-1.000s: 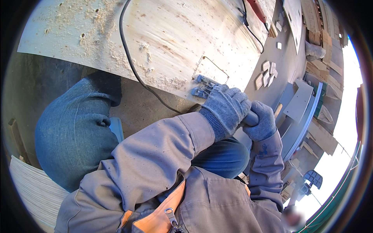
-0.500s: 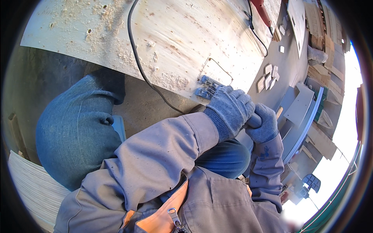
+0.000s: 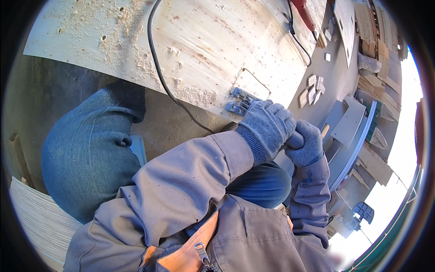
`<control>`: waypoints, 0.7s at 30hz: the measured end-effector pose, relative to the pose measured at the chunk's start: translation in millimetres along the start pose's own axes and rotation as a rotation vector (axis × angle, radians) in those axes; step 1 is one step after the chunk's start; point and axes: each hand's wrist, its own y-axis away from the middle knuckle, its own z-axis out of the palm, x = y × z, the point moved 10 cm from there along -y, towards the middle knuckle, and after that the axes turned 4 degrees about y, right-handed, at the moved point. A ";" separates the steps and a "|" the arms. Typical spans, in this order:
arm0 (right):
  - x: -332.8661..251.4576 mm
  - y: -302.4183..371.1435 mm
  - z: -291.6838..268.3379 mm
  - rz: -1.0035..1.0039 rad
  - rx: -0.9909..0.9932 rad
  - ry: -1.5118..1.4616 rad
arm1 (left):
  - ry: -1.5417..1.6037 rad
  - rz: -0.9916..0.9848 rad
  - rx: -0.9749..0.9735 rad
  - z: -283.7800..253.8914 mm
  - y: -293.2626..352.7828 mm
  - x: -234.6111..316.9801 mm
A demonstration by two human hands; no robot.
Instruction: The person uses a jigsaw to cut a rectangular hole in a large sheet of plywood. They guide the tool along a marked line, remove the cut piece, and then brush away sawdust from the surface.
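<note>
My left hand (image 3: 266, 127), in a grey knitted glove, is closed over a power tool at the near edge of a pale wooden board (image 3: 204, 50). What shows of the tool looks like a jigsaw (image 3: 240, 100), with a grey, slotted metal foot lying on the board. Most of its body is hidden under the glove. A grey rounded end (image 3: 295, 140) emerges beside the left hand, and my right hand (image 3: 309, 144), gloved alike, wraps round it. Just beyond the foot, a thin dark line (image 3: 257, 79) with a corner runs across the board.
A black cable (image 3: 156, 63) crosses the board and drops over its near edge. Sawdust and small holes mark the surface. At the far right lies a red corded tool (image 3: 304, 14). Small wood offcuts (image 3: 311, 90) lie on the floor, with stacked boards (image 3: 380, 36) beyond.
Slightly more of the grey rounded end shows between my hands. Both hands keep their grip and have barely shifted left.
</note>
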 end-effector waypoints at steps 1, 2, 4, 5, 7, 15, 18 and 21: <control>-0.8 -0.3 -0.2 -0.003 -0.002 -0.001 | 0.001 0.005 0.010 -1.0 0.3 0.3; -2.0 -0.7 -0.6 -0.006 -0.003 -0.001 | 0.003 0.009 0.019 -2.1 0.9 0.5; -4.2 -1.3 -0.9 -0.007 -0.002 -0.011 | 0.008 0.016 0.034 -4.0 1.7 0.6; -5.5 -1.5 -1.0 -0.005 0.001 -0.020 | 0.012 0.019 0.039 -5.0 1.9 0.8; -4.6 -1.6 0.2 -0.007 0.002 -0.029 | 0.015 0.015 0.037 -5.3 1.9 0.3; -2.6 -1.6 -0.2 0.024 -0.008 -0.018 | 0.026 -0.012 0.004 -7.8 2.6 -0.3; -2.4 -1.6 0.3 0.029 -0.005 -0.012 | 0.015 -0.005 -0.008 -6.4 2.5 -1.3; -7.4 -2.6 -0.4 0.014 -0.001 -0.012 | -0.001 -0.011 -0.020 -5.6 2.0 -2.5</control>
